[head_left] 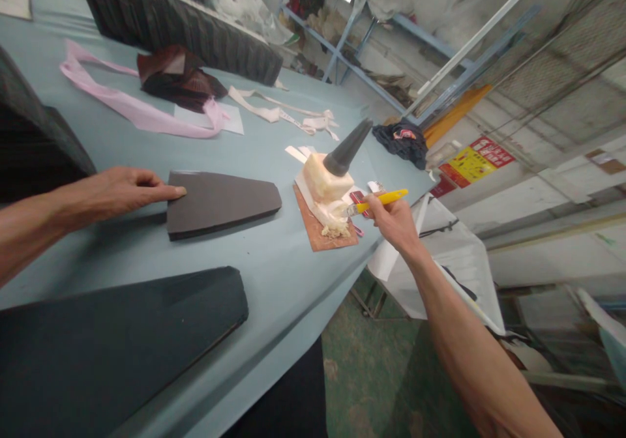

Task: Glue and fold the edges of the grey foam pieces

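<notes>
My left hand (pixel 132 185) pinches the left edge of a dark grey tapered panel (pixel 222 202), its thumb on top and the other fingers partly hidden. The panel lies flat on the table, its narrow end pointing right. My right hand (pixel 395 221) is closed around the yellow handle of a paintbrush (pixel 391 197). The brush's bristles touch the opening of a glue-crusted, cream-coloured container (pixel 317 176). A black cone (pixel 346 151) sticks up from that container. Beneath it lies a brown board (pixel 309 229), with dried, clumpy residue near the opening.
A larger dark panel (pixel 147 343) lies along the near side of the blue-grey table (pixel 274 268). Pink cloth strip (pixel 127 115), dark brown fabric (pixel 178 76) and pale straps (pixel 267 109) lie farther back. Stacked dark pieces (pixel 190 37) line the far edge. A white cart (pixel 454 262) stands right.
</notes>
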`<state>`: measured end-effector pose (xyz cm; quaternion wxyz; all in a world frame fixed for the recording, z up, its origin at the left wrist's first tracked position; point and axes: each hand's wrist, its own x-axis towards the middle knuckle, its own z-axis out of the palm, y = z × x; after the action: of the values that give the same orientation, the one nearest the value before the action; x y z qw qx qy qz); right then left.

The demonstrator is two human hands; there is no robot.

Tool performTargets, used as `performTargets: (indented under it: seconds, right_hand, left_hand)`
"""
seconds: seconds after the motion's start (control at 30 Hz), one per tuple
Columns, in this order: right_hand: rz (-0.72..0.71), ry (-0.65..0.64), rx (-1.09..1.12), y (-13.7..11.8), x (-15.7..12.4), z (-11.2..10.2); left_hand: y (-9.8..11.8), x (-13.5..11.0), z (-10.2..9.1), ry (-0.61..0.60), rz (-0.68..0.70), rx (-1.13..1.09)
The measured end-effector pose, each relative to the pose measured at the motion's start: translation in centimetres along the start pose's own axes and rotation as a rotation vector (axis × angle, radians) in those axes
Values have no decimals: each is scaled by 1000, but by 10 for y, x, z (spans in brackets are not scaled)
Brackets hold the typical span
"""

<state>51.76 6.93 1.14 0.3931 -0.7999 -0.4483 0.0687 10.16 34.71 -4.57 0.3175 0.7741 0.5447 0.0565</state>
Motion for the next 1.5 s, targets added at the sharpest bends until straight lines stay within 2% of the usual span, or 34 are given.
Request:
performTargets:
  seconds: [0.3,0.57,0.8,1.27,1.5]
  right_hand:
    - [24,19,25,-2,0,-3]
    - [116,92,180,8,-1,-5]
    - [143,106,237,13,0,-2]
    - [130,131,176,18,-2,-6]
    - [81,99,93,16,-1,-6]
  left_hand:
    - [-6,1,3,13,22,-33]
    - [-15,8,7,25,28,-30]
    - [-9,5,3,-17,11,5]
    - [-3,5,4,-35,-8,52]
    - [0,5,4,-22,-19,63]
